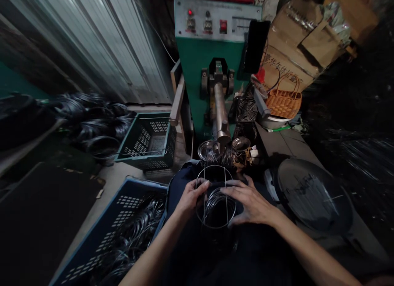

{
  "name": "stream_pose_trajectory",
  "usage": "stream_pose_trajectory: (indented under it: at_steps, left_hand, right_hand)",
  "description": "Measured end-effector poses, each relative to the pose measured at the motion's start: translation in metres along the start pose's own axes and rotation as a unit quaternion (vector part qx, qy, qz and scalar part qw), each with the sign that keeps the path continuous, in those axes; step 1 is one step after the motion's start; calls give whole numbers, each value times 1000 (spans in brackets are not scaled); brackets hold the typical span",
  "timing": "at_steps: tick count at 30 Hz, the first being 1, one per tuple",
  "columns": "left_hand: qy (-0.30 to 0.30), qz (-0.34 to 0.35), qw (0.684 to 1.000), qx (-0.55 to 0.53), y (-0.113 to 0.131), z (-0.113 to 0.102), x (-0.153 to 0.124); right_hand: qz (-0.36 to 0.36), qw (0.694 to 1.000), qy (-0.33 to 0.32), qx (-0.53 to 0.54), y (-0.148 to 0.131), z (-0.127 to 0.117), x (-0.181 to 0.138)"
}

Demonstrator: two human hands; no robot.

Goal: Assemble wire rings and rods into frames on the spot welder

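Metal wire frame gleaming smooth, blue plastic crate showing matt, corrugated metal sheeting catching a dull sheen, wicker basket looking rough, cardboard carton looking creased, green-painted machine housing shining faintly

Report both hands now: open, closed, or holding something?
Left hand: closed, holding the wire hoop frame.
Right hand: open, spread against the same frame.
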State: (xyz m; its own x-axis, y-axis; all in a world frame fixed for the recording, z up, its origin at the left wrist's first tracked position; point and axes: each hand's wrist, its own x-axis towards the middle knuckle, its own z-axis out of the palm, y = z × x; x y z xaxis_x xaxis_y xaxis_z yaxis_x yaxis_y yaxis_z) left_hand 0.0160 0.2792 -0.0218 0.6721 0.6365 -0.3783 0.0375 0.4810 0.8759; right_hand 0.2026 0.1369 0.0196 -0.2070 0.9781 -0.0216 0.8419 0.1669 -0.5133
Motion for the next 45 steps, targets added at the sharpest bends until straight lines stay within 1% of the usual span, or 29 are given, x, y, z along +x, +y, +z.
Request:
stream_pose_trajectory:
  at_steps: [4, 9, 17, 21, 32, 41, 45]
  left_hand:
    - [-15, -6, 1000, -19, 2, 0, 3]
    - [-17, -16, 999, -33, 7, 2, 4]
    - [-15, -5, 999, -47, 10, 5, 9]
    - [-22, 8, 998, -56, 10, 5, 12]
    - [-11, 48, 996, -72, 16, 4, 23]
    - [-11, 59, 994, -88, 18, 1, 31]
    - [-16, 53, 994, -92, 18, 1, 31]
  right_hand:
    - [-1, 1000, 4, 7, -1, -5, 4]
    - [-21, 1000, 22, 8, 5, -8, 7]
    - [-38, 998, 56, 7, 11, -8, 10]
    - [-41, 997, 59, 13, 14, -8, 12]
    - [-47, 997, 55, 4, 19, -21, 25]
    - [-65, 996, 57, -15, 27, -24, 35]
    - [-60, 997, 56, -8, 25, -24, 36]
